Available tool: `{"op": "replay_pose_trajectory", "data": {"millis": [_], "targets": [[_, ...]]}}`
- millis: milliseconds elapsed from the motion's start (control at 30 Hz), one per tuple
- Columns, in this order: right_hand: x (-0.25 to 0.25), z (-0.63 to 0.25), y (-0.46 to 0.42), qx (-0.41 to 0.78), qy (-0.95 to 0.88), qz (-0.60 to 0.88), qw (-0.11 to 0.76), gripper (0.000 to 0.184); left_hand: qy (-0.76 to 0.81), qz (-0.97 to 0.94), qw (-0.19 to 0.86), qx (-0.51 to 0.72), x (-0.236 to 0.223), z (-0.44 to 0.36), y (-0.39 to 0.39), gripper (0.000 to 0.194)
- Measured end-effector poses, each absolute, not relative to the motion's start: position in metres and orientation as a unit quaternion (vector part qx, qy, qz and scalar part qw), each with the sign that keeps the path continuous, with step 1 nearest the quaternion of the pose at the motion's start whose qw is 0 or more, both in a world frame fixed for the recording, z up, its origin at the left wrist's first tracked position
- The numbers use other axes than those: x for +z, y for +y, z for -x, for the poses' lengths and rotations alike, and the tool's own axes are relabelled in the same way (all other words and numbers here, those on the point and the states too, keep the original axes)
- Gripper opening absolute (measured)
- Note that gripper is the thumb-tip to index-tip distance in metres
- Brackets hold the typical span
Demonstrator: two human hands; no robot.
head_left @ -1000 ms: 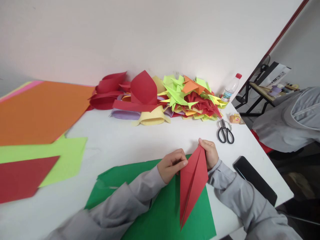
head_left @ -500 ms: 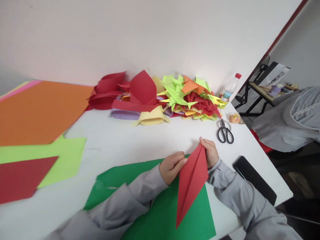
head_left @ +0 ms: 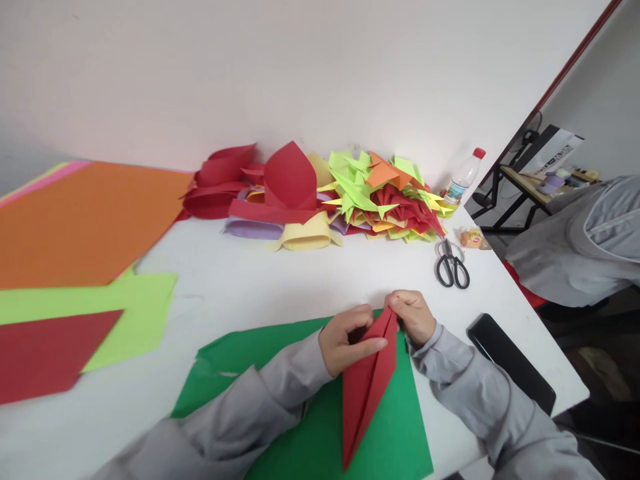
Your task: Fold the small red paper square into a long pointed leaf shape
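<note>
A long red folded paper [head_left: 370, 387], kite-shaped with a crease down its middle, is held up over a green sheet [head_left: 400, 427]. My left hand [head_left: 350, 340] grips its left side, the thumb lying across the front near the middle crease. At the upper tip, my right hand [head_left: 413, 316] pinches the paper between thumb and fingers. The lower point of the paper hangs free toward me. Part of the green sheet is hidden under my left sleeve.
Behind lie a pile of folded paper stars [head_left: 395, 200] and rolled red paper pieces [head_left: 290, 177]. Scissors [head_left: 453, 267], a black phone [head_left: 510, 363] and a bottle [head_left: 463, 177] stand or lie on the right. Large orange sheets [head_left: 90, 227] cover the left. A person in grey [head_left: 575, 240] sits at right.
Both hands have brought the red paper slightly down and left. My left thumb now reaches across its front, and the paper looks narrower, its sides drawn closer around the crease.
</note>
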State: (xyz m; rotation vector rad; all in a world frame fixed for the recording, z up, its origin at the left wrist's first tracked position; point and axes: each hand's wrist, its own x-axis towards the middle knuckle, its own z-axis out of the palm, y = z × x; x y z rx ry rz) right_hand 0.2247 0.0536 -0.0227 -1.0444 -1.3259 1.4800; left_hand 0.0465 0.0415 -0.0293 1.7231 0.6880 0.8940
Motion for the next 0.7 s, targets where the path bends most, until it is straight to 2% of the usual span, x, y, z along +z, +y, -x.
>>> {"op": "replay_pose_trajectory", "data": {"millis": [167,367,533,700], "targets": [[-0.016,-0.222,0.052,0.568,-0.576,0.415,0.416,0.049,0.264,-0.705,0.552,0.358,-0.031,-0.046,0.042,0.042],[-0.011,-0.217,0.048,0.556,-0.628,0.417,0.350,0.054,0.282,-0.692,0.551,0.371,-0.039,-0.052,0.043,0.038],[-0.013,-0.218,0.047,0.562,-0.620,0.410,0.364,0.059,0.263,-0.660,0.586,0.390,-0.037,-0.053,0.044,0.030],[-0.012,-0.221,0.048,0.576,-0.626,0.394,0.349,0.049,0.303,-0.609,0.607,0.411,-0.030,-0.049,0.048,0.032]]}}
